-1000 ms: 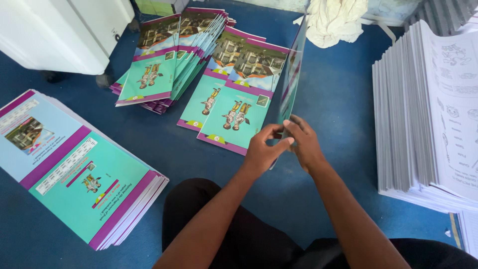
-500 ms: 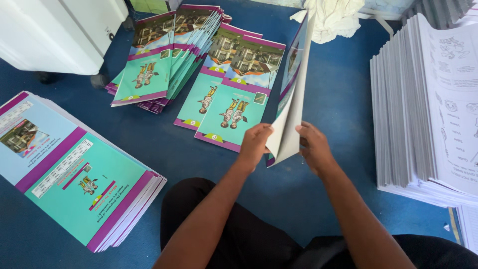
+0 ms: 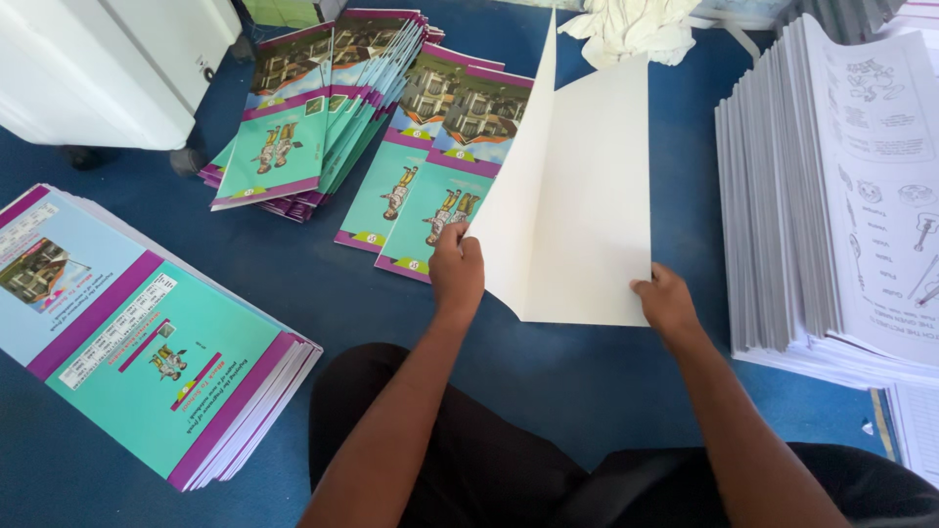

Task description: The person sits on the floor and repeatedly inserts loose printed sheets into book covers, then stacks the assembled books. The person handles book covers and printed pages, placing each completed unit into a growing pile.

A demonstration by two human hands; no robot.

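- Nearest the camera, the person's dark-clothed legs [image 3: 469, 460] fill six o'clock; both forearms reach up from there toward the middle of the blue floor [image 3: 323, 293].
- The left hand [image 3: 457, 274] sits just left of centre; its fingers are closed on the left leaf of a folded white cover sheet [image 3: 587, 215], thumb on top, which holds that leaf tilted up so the fold stays open.
- The right hand [image 3: 667, 301] is at about four o'clock from centre; its fingers press on the lower right corner of the same sheet, closed against the paper rather than spread, seemingly pinning that half flat on the floor.
- The sheet itself lies at centre, blank side up, its crease running toward twelve o'clock; the right half rests on the floor while the left half stands at a slant.
- At eight o'clock a thick stack of flat teal and purple covers [image 3: 147, 332] lies within the left arm's reach.
- At three o'clock a tall pile of printed white pages [image 3: 841, 196] stands close by the right arm.
- Just beyond the left hand, a pair of folded covers [image 3: 430, 166] lies flat, partly hidden by the raised leaf.
- At eleven o'clock a fanned heap of folded covers [image 3: 313, 108] overlaps itself.
- Farthest off, a white cabinet [image 3: 108, 59] stands at ten o'clock; a crumpled white cloth [image 3: 631, 24] lies at twelve o'clock.
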